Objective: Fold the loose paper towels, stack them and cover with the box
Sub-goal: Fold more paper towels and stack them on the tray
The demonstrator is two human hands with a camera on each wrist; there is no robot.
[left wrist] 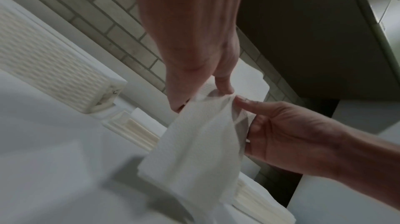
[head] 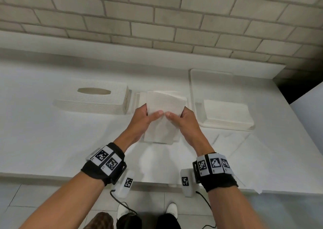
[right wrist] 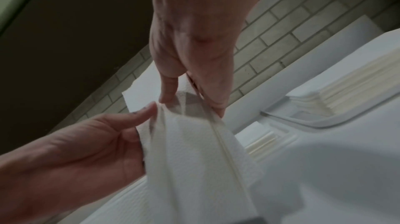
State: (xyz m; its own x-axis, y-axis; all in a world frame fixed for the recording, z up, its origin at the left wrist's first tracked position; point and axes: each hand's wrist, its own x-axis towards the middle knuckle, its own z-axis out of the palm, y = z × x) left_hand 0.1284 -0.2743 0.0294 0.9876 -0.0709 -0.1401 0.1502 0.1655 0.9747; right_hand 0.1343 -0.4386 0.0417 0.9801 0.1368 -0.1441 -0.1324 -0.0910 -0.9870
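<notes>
Both hands hold a folded white paper towel (head: 164, 106) up over the middle of the white table. My left hand (head: 151, 113) pinches its left side, thumb in front. My right hand (head: 175, 115) pinches the right side the same way, and the two thumb tips almost meet. The left wrist view shows the left hand (left wrist: 201, 97) gripping the towel (left wrist: 194, 142), whose lower end hangs down. In the right wrist view the right hand (right wrist: 192, 103) pinches the towel (right wrist: 194, 150) along a crease. The woven white tissue box cover (head: 94, 99) lies to the left.
Behind the held towel a low base with a stack of folded towels (head: 140, 97) stands beside the box. A white tray (head: 194, 89) at the right holds another stack of towels (head: 227, 113). Loose unfolded sheets (head: 244, 151) lie at the front right. A brick wall runs behind.
</notes>
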